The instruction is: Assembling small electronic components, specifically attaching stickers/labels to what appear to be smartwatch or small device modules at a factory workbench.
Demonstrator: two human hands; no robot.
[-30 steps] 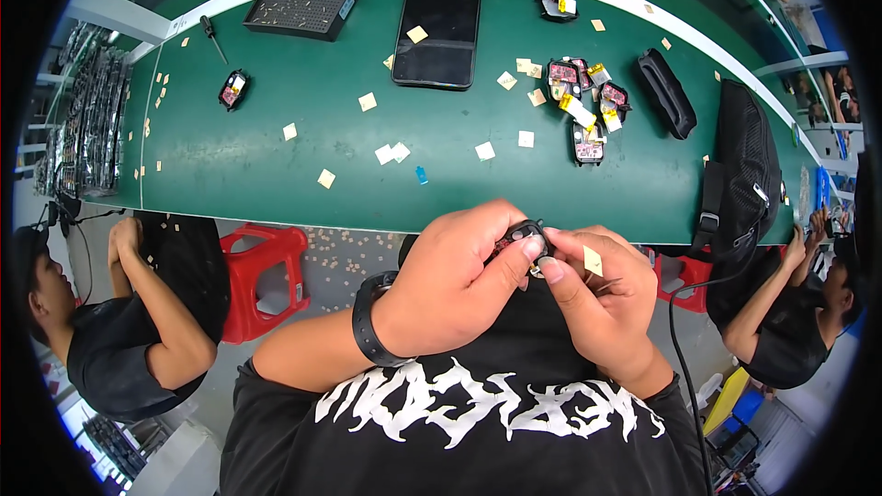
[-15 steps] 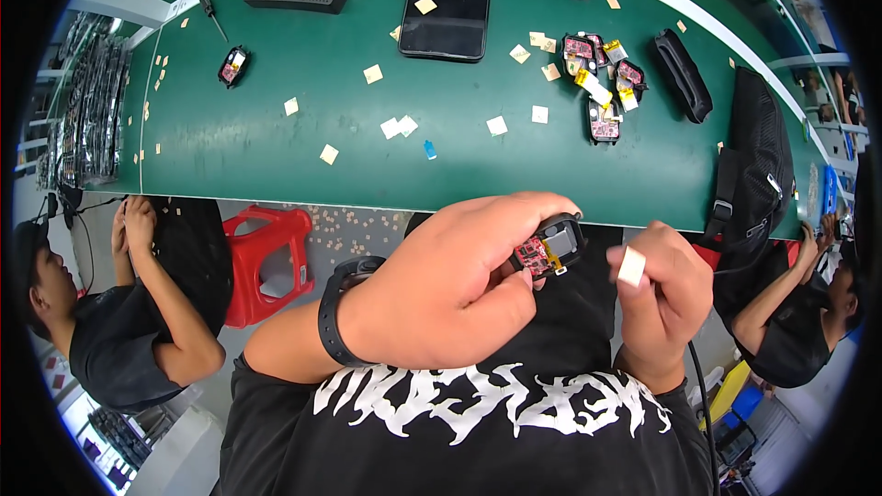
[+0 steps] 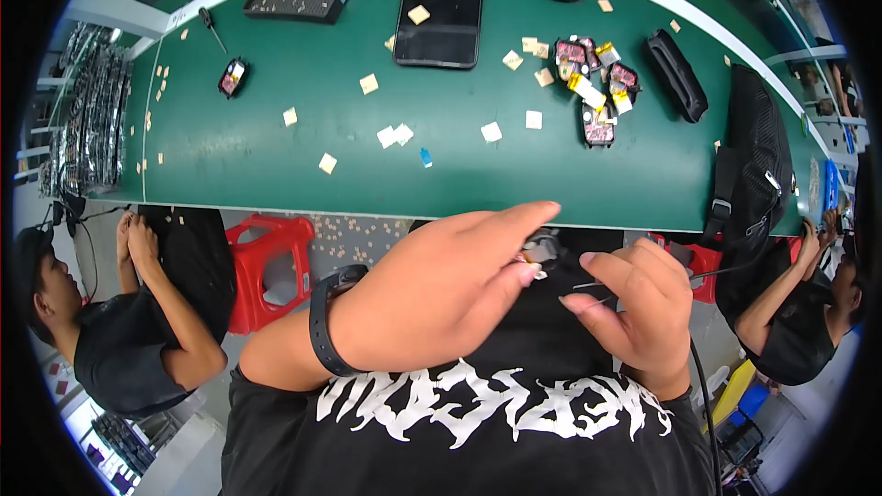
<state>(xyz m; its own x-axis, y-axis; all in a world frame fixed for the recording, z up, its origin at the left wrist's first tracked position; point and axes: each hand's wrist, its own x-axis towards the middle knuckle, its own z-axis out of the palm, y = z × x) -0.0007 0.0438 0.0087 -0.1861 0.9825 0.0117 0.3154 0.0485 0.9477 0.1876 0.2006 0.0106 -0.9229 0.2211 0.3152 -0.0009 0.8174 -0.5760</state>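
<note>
Well left of the black phone (image 3: 439, 37), a small open device (image 3: 233, 79) lay on the green table (image 3: 248, 179). Nearer the person than the phone, the left hand (image 3: 436, 280) had its grip wrapped around a black casing (image 3: 546, 248). Right of the phone sat clustered open devices (image 3: 597, 131); nearer the person, the right hand (image 3: 638, 296) grasped a thin metal tool (image 3: 586, 286), apart from the casing.

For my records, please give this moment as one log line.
left hand: holds black device housing | right hand: holds thin metal tool, not touching housing | green bench: opened devices, pale square pieces
</note>
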